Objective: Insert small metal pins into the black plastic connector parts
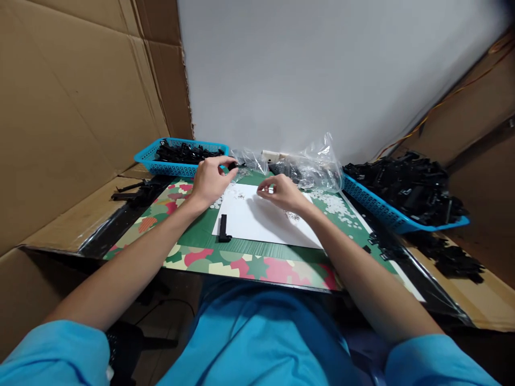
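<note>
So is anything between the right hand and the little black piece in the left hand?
Nothing visible. The left hand pinches the small black piece, and the right hand is close beside it, with flat white paper below the gap.

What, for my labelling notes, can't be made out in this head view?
Head view only:
- shape of the black part in the left hand: fingers cover it, too small.
- whether the right hand pinches anything: too small.
- what the metal bits on the white sheet are: too small.
- contents of the clear bags: blurred by crumpled plastic.
</note>
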The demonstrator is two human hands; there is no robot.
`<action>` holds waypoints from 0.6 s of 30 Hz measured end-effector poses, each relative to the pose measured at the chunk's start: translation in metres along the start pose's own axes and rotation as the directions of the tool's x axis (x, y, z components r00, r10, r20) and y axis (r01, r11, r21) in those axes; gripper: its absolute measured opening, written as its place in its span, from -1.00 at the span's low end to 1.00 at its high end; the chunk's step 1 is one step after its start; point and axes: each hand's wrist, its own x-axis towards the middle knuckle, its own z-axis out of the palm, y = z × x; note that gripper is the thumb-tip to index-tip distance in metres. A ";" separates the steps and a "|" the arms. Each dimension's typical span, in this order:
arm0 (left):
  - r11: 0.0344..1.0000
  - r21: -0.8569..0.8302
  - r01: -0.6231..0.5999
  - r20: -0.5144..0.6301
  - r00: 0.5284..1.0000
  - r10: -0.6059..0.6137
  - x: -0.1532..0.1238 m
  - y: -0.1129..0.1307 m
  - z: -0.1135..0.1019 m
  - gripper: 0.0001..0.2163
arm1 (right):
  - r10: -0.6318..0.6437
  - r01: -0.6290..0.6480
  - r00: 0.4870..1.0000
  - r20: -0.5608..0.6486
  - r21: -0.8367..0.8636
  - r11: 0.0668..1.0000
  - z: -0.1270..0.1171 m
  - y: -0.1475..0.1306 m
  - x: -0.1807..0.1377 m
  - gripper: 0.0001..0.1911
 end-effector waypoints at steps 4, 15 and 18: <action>0.999 0.001 0.037 0.059 0.998 -0.037 -0.003 -0.001 0.003 -0.71 | 0.016 -0.016 1.000 -0.001 -0.026 1.000 0.032 -0.005 0.021 -0.84; 0.998 0.032 0.045 0.115 0.992 -0.048 -0.004 0.000 0.001 -0.71 | -0.020 0.001 0.993 0.120 0.153 0.988 0.044 0.013 0.042 -0.87; 0.999 0.036 0.036 0.126 0.991 -0.040 -0.004 0.000 0.001 -0.73 | -0.045 0.017 0.987 0.156 0.175 0.984 0.039 0.013 0.040 -0.87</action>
